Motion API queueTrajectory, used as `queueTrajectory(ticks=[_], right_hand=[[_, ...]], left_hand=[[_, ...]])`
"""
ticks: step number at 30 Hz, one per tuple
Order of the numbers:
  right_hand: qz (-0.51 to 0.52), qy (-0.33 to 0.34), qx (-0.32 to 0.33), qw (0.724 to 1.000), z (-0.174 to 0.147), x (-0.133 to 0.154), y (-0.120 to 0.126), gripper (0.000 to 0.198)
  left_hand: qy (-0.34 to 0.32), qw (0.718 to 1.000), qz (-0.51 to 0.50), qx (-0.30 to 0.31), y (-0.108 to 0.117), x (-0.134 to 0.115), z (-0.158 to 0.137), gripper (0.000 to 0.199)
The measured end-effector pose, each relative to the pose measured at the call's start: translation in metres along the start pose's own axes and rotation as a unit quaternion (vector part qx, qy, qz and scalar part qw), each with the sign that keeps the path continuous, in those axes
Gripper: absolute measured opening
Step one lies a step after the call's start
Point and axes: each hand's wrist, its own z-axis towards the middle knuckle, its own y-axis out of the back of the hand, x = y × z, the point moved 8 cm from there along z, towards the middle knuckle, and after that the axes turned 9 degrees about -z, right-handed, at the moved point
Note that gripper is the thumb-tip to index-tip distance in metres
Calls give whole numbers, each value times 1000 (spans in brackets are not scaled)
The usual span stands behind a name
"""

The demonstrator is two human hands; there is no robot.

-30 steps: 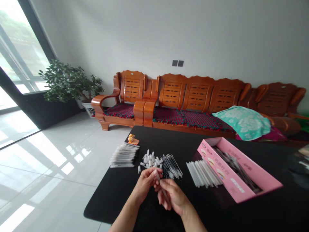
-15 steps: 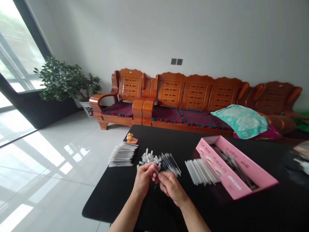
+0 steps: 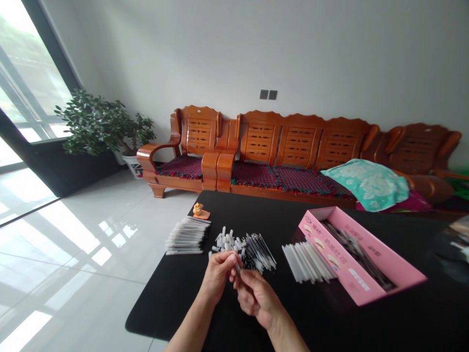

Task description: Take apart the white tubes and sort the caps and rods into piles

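Note:
My left hand (image 3: 217, 275) is closed, its thumb and fingertips pinching one end of a pen (image 3: 238, 268). My right hand (image 3: 257, 295) grips the same pen from the lower right, and the fingers cover most of it. Just beyond the hands lie a heap of short white pen caps (image 3: 227, 238) and a bundle of thin dark refills (image 3: 261, 248) with pale tips. Pens in a row (image 3: 188, 235), whitish with dark ends, lie to the left. Off to the right, whitish pen barrels (image 3: 308, 262) lie side by side.
A long pink box (image 3: 332, 264) holding dark thin pieces stands right of the barrels on the black table (image 3: 176, 303). A small orange figurine (image 3: 198, 210) sits at the far left corner. Behind the table is a wooden sofa (image 3: 256, 139). A blurred clear bag lies far right.
My right hand has dropped slightly and turned, with its fingers curled further in. The left hand stays nearly where it was. The whole view has shifted a little.

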Motion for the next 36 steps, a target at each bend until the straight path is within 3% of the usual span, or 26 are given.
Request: queueTrajectory(ticks=[2,3,6,8,11,14,16,18,23,25,28,30,33,36], right_hand=[[-129,63,-66,987,-2,18,9,43],[-212,102,-103,966,-5,28,14,43],[-423,168,-215,864,-17,38,30,41],[-482,156,-257,823,-23,23,41,41],[-484,123,-285,818,-29,-4,55,43],[-471,109,-308,819,-35,-11,67,42],[-488,105,-339,797,-42,-1,81,41],[-535,94,-386,746,-53,15,105,37],[-659,9,-511,553,-81,58,189,24],[-692,-23,-529,490,-84,69,218,22],[-712,-31,-522,469,-79,79,249,19],[-732,-24,-510,451,-74,82,256,19],[-751,16,-510,419,-71,87,245,22],[-725,70,-525,440,-71,84,218,29]], left_hand=[[-33,998,21,-42,6,-6,2,31],[-60,995,24,-72,11,-13,3,30],[-171,965,-2,-200,40,-54,7,30],[-222,942,-26,-251,57,-79,8,32],[-198,953,6,-229,64,-87,16,37],[-139,966,101,-194,67,-62,19,43],[-109,961,170,-189,73,-39,18,49],[-105,945,233,-202,82,-23,16,49],[-115,912,326,-223,94,-8,10,39],[-115,907,339,-223,94,-8,9,39],[-115,903,345,-228,93,-9,7,40],[-116,903,343,-234,94,-9,5,40],[-119,905,331,-238,98,-7,6,40],[-124,909,322,-234,97,-6,15,37]])
